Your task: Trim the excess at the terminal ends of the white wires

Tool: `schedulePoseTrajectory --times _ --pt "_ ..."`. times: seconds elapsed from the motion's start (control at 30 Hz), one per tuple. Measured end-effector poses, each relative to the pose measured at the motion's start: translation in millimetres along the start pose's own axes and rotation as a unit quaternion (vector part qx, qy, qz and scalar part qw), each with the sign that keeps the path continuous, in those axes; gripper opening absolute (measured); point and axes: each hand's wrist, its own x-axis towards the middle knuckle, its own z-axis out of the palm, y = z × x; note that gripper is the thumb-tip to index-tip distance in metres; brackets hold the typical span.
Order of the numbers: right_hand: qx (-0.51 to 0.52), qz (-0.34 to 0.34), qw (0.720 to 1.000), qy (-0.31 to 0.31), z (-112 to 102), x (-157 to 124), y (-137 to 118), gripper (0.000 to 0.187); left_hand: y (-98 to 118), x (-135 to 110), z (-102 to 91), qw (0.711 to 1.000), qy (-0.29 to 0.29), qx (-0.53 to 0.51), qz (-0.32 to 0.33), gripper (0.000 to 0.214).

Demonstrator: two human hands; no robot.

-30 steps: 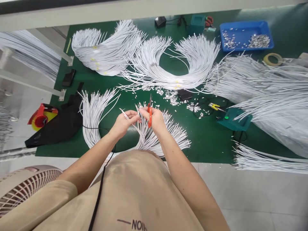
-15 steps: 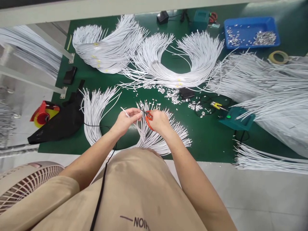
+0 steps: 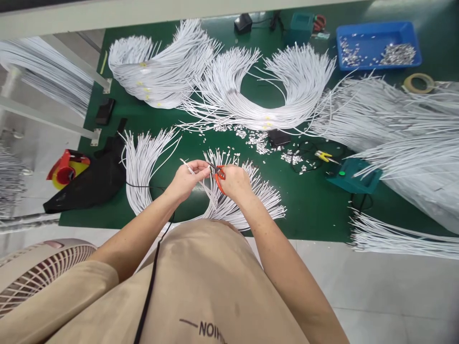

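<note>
Head view: white wire (image 3: 187,165) between left fingers (image 3: 201,167).

My snips (image 3: 219,174) have glossy orange plastic handles. The wires (image 3: 229,203) wear smooth white plastic sheathing. The desk (image 3: 308,210) has a matt green mat; shiny metal terminals (image 3: 256,143) lie on it. The tray (image 3: 376,28) is blue plastic.
</note>
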Motion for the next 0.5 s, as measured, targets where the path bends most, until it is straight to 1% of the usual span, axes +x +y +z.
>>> schedulePoseTrajectory --times 0.17,0.3,0.37,0.43,0.5 --pt "-0.006 0.012 1.0 -0.009 -3.9 1.2 0.2 0.024 1.8 -0.6 0.2 0.999 0.022 0.024 0.011 0.027" --pt "0.028 -0.01 1.0 -0.009 -0.4 1.1 2.6 0.025 3.8 -1.5 0.6 1.0 -0.009 0.004 -0.015 0.027" --pt "0.042 -0.018 0.999 -0.005 2.0 1.1 6.1 0.022 4.6 -2.0 0.6 1.0 -0.01 0.003 -0.014 0.027" --pt "0.072 -0.005 0.997 -0.01 3.3 1.8 10.0 0.019 5.3 -2.4 0.9 1.0 0.005 0.011 -0.01 0.028" --pt "0.148 0.034 0.988 -0.007 3.4 3.3 11.8 0.019 5.8 -2.6 1.3 1.0 0.021 0.022 -0.007 0.029"
